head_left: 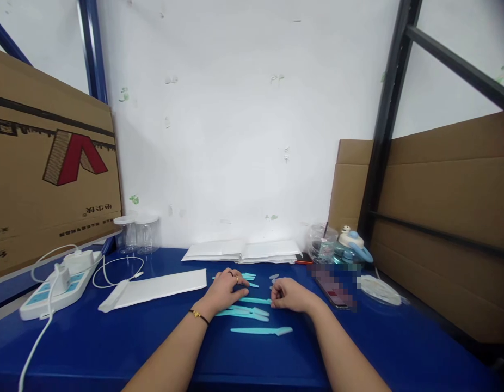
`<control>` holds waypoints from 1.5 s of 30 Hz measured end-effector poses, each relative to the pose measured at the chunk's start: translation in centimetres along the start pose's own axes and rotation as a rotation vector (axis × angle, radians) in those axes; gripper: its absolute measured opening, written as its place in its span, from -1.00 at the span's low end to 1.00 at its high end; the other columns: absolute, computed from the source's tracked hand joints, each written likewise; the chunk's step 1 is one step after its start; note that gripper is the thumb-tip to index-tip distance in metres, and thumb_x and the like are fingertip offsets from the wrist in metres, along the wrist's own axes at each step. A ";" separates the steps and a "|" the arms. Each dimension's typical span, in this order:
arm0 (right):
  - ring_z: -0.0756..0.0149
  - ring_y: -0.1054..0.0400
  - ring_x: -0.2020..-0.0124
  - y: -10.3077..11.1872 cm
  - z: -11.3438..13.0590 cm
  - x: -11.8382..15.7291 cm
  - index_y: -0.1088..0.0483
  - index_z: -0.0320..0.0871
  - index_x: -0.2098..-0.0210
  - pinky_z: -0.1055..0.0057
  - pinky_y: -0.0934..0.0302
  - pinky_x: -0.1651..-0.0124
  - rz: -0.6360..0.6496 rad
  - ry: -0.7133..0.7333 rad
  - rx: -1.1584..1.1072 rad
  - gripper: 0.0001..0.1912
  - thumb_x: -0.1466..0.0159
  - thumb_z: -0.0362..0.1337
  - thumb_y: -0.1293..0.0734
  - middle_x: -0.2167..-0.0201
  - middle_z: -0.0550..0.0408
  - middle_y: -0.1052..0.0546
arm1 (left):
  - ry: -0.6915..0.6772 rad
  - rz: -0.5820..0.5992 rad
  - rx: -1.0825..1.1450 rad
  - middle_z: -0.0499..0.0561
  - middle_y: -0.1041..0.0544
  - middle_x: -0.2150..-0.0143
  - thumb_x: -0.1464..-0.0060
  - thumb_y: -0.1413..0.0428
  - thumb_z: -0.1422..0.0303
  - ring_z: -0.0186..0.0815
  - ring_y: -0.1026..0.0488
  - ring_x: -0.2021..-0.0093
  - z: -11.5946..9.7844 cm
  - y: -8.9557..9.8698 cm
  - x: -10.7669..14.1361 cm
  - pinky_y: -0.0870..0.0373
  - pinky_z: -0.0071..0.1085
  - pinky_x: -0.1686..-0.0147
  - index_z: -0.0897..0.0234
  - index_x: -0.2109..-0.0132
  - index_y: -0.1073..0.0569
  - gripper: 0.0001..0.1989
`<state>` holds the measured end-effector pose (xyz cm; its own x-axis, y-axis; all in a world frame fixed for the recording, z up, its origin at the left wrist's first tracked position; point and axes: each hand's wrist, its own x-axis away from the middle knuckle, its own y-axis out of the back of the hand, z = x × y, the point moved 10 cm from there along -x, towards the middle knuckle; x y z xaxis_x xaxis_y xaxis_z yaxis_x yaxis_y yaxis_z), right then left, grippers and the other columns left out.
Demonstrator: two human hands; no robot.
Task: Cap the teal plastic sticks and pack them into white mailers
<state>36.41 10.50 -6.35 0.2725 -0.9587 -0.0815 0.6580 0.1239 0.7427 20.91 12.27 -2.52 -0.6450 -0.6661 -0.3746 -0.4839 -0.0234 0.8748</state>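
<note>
In the head view, my left hand lies palm down, its fingers stretched out and thumb apart, over several turquoise eyebrow razors on the blue tabletop. My right hand is closed, fingertips pinched at the right end of a turquoise eyebrow razor lying between the hands. Just beyond the right fingers are a few small translucent caps. Closer to me, a small group of razors lies by the left wrist. One more razor, with a pale cap on its right end, lies nearest me.
White padded envelopes lie against the wall, another envelope to the left. A power strip with cables and clear jars stand left. On the right are a phone, a plastic cup and a white coiled item.
</note>
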 end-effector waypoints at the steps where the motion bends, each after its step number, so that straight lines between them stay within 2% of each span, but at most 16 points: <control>1: 0.43 -0.26 0.56 0.1 -0.1 -0.2 -0.44 -0.18 0.53 0.56 -0.06 0.53 -0.019 0.005 -0.009 -0.93 0.04 -0.32 -0.41 0.61 0.18 -0.44 | -0.012 0.028 0.000 -0.09 -0.49 0.17 -0.09 -0.03 0.18 -0.24 -0.31 0.09 -0.4 -0.3 -0.1 -0.12 -0.34 0.13 0.06 0.23 -0.49 -0.81; 5: 0.43 -0.27 0.52 0.9 0.1 -0.6 -0.43 -0.19 0.47 0.56 -0.08 0.49 -0.102 0.021 -0.033 -0.91 -0.04 -0.28 -0.36 0.56 0.15 -0.46 | 0.018 0.113 0.010 -0.11 -0.51 0.36 -0.14 0.03 0.19 -0.31 -0.37 0.27 -0.4 -1.3 -0.3 -0.11 -0.39 0.22 0.15 0.34 -0.48 -0.75; 7: 0.42 -0.28 0.51 1.0 0.5 -0.7 -0.44 -0.20 0.47 0.56 -0.10 0.48 -0.118 0.033 -0.051 -0.89 -0.05 -0.27 -0.36 0.55 0.14 -0.47 | 0.037 0.110 0.012 -0.12 -0.51 0.39 -0.12 0.01 0.19 -0.33 -0.37 0.32 -0.3 -1.2 -0.4 -0.11 -0.39 0.22 0.16 0.34 -0.47 -0.77; 12: 0.40 -0.30 0.52 1.5 0.0 -0.8 -0.44 -0.20 0.50 0.55 -0.12 0.48 -0.141 0.020 -0.061 -0.93 -0.03 -0.31 -0.37 0.57 0.13 -0.48 | 0.061 0.019 -0.098 -0.06 -0.51 0.30 -0.11 0.01 0.28 -0.27 -0.34 0.19 0.4 0.5 -0.3 -0.09 -0.34 0.18 0.19 0.36 -0.46 -0.82; 16: 0.38 -0.30 0.52 3.0 -1.3 -0.2 -0.44 -0.21 0.50 0.52 -0.11 0.49 -0.224 -0.046 -0.026 -0.93 -0.03 -0.32 -0.37 0.55 0.09 -0.48 | 0.186 -0.035 -0.168 -0.03 -0.49 0.28 -0.12 0.03 0.29 -0.24 -0.33 0.16 2.9 2.0 0.2 -0.11 -0.30 0.16 0.17 0.31 -0.46 -0.82; 19: 0.38 -0.29 0.45 3.8 -0.1 0.4 -0.45 -0.19 0.45 0.50 -0.14 0.41 -0.298 0.004 0.020 -0.87 -0.04 -0.25 -0.38 0.43 0.08 -0.48 | 0.252 -0.084 -0.131 -0.04 -0.47 0.24 -0.05 -0.04 0.28 -0.24 -0.34 0.15 4.1 2.7 0.6 -0.15 -0.32 0.17 0.12 0.20 -0.46 -0.83; 21: 0.40 -0.27 0.46 2.7 1.5 0.5 -0.47 -0.17 0.46 0.52 -0.13 0.42 -0.218 0.063 0.033 -0.85 -0.07 -0.20 -0.36 0.43 0.11 -0.46 | 0.227 -0.084 -0.046 -0.04 -0.46 0.24 -0.02 -0.06 0.27 -0.27 -0.36 0.19 3.7 2.6 0.6 -0.19 -0.38 0.21 0.14 0.20 -0.46 -0.82; 23: 0.42 -0.25 0.49 0.6 2.7 0.4 -0.47 -0.15 0.47 0.54 -0.09 0.48 -0.069 0.097 0.036 -0.83 -0.04 -0.17 -0.39 0.48 0.15 -0.43 | 0.176 0.008 0.085 -0.04 -0.46 0.29 -0.01 -0.05 0.22 -0.31 -0.37 0.29 2.9 1.4 0.5 -0.23 -0.44 0.30 0.20 0.28 -0.47 -0.80; 25: 0.43 -0.24 0.50 -1.0 3.4 0.4 -0.47 -0.15 0.47 0.55 -0.06 0.50 0.015 0.116 0.062 -0.81 0.03 -0.17 -0.44 0.50 0.17 -0.41 | 0.147 0.151 0.224 -0.04 -0.45 0.38 0.01 -0.05 0.15 -0.34 -0.35 0.38 2.2 -0.3 0.6 -0.22 -0.49 0.41 0.25 0.33 -0.48 -0.73; 28: 0.45 -0.24 0.50 -1.7 3.5 0.1 -0.45 -0.16 0.50 0.55 -0.06 0.50 0.012 0.126 0.118 -0.86 0.03 -0.23 -0.44 0.47 0.17 -0.40 | 0.133 0.316 0.362 -0.07 -0.42 0.49 0.09 -0.11 0.10 -0.38 -0.29 0.47 1.6 -2.2 1.1 -0.17 -0.52 0.51 0.30 0.34 -0.49 -0.67; 32: 0.45 -0.24 0.50 -1.6 3.1 -0.4 -0.43 -0.17 0.49 0.55 -0.06 0.50 -0.047 0.106 0.138 -0.92 -0.02 -0.30 -0.39 0.46 0.16 -0.40 | 0.120 0.370 0.382 -0.08 -0.45 0.49 0.12 -0.13 0.17 -0.41 -0.28 0.49 1.5 -3.0 1.3 -0.14 -0.53 0.52 0.30 0.34 -0.51 -0.72; 35: 0.44 -0.25 0.47 -0.7 2.8 -0.5 -0.43 -0.17 0.48 0.55 -0.09 0.46 -0.090 0.108 0.136 -0.95 -0.05 -0.32 -0.38 0.44 0.14 -0.40 | 0.124 0.328 0.313 -0.07 -0.49 0.43 0.05 -0.07 0.23 -0.38 -0.32 0.45 1.9 -2.5 1.0 -0.17 -0.52 0.48 0.27 0.35 -0.50 -0.78; 39: 0.41 -0.28 0.44 2.7 1.0 -0.1 -0.40 -0.18 0.51 0.52 -0.12 0.40 -0.246 0.047 0.141 -0.95 -0.08 -0.36 -0.34 0.43 0.13 -0.42 | 0.159 0.096 0.054 -0.06 -0.49 0.36 -0.03 0.00 0.29 -0.33 -0.37 0.35 3.0 0.4 0.3 -0.20 -0.46 0.35 0.22 0.37 -0.48 -0.82; 41: 0.37 -0.28 0.44 4.2 -0.2 0.2 -0.39 -0.19 0.52 0.48 -0.12 0.39 -0.325 -0.005 0.154 -0.95 -0.07 -0.38 -0.34 0.45 0.11 -0.42 | 0.198 0.020 -0.055 -0.05 -0.49 0.33 -0.05 0.00 0.29 -0.29 -0.38 0.27 3.5 1.5 0.2 -0.19 -0.41 0.27 0.19 0.35 -0.47 -0.83; 45: 0.34 -0.31 0.38 4.9 -0.6 0.3 -0.42 -0.20 0.45 0.46 -0.15 0.34 -0.384 -0.020 0.152 -0.97 -0.06 -0.38 -0.34 0.40 0.08 -0.44 | 0.255 -0.043 -0.045 -0.02 -0.46 0.24 0.00 -0.06 0.24 -0.25 -0.37 0.20 4.2 2.5 0.4 -0.21 -0.39 0.22 0.17 0.20 -0.45 -0.78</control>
<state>40.16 10.93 -3.12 0.0122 -0.9329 -0.3600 0.5977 -0.2819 0.7506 16.95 15.02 -1.76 -0.4517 -0.8299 -0.3274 -0.4771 -0.0854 0.8747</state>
